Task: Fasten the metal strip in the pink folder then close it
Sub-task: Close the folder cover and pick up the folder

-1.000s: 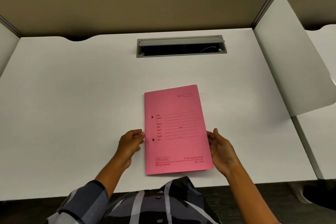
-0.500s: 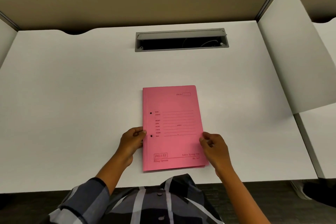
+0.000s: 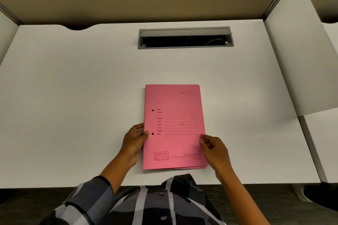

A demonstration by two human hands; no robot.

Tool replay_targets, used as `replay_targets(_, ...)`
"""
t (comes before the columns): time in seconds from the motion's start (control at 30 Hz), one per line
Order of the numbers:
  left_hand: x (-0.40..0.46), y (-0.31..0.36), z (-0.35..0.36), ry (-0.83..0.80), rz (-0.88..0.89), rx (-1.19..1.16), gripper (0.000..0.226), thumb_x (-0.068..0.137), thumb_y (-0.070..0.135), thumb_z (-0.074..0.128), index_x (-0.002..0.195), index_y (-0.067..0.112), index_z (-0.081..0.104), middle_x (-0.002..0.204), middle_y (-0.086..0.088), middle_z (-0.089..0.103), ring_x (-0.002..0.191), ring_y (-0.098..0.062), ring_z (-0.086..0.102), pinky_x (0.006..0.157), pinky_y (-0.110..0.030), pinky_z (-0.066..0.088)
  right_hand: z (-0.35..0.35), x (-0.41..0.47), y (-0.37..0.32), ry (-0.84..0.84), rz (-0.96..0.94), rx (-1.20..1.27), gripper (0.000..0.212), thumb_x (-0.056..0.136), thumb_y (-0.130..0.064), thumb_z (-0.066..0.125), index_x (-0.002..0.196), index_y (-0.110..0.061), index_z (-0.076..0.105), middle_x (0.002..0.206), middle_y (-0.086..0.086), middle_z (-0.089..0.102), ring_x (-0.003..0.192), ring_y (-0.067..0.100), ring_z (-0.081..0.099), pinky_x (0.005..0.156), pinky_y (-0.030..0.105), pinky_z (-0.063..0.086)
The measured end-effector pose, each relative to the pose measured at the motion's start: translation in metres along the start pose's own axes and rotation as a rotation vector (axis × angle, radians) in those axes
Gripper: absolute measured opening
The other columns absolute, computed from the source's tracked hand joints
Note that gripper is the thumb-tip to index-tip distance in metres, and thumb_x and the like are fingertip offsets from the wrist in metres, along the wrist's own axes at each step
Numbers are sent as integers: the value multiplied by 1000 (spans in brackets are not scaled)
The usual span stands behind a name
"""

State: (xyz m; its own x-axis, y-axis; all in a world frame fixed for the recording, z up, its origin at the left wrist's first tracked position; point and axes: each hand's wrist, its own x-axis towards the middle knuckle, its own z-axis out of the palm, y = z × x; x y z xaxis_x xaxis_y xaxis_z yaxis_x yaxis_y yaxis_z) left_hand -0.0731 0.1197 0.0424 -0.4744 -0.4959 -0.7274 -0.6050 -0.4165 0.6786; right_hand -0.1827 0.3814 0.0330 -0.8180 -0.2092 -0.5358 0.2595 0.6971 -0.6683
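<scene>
A pink folder (image 3: 173,126) lies closed and flat on the white desk (image 3: 73,97), near the front edge, spine to the left with two punched holes. My left hand (image 3: 134,140) rests at the spine edge, its thumb pressing on the cover by the lower hole. My right hand (image 3: 214,149) pinches the folder's right edge, fingertips on the cover. The lower right corner shows the cover lifted very slightly off the sheets below. The metal strip is hidden inside.
A grey cable slot (image 3: 185,38) with an open lid is set in the desk at the back. White divider panels stand at the right (image 3: 296,51) and far left. A beige partition closes the back.
My right hand has moved in from beside the folder onto its right edge and gripped it. The left hand has stayed at the spine. The view has tilted down a little.
</scene>
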Motion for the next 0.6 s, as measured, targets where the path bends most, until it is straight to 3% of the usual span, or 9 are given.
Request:
replay_targets(0.13,1,-1,-1,-5,-77,-109,35,105,15,61,138,23,62,127,-7,76,112,-30,74,93,-51,63,-4,0,-3,86,27,63,42,98,-37,63,138,-26,55,122,-6,58,90,5,60,78,24,51)
replay_targets(0.27,0,2,-4,-15,-94,-187,33,105,12,61,136,23,64,122,-7,78,108,-28,75,86,-46,65,-4,-4,-8,47,87,189,41,100,-33,61,140,-27,53,126,-7,63,106,17,64,89,39,57)
replay_targets(0.47,-5,13,-13,-28,-82,-257,31,106,12,59,133,24,67,110,-5,83,99,-27,77,78,-41,66,-5,-20,-32,-5,148,456,32,103,-9,51,126,-28,63,114,-10,73,102,16,70,84,36,60)
replay_targets(0.6,-13,34,-29,-25,-8,-259,29,107,18,57,132,27,71,117,-5,82,105,-30,77,83,-44,64,-2,-26,-62,22,103,523,34,103,-5,51,120,-32,64,112,-11,75,101,16,72,82,32,59)
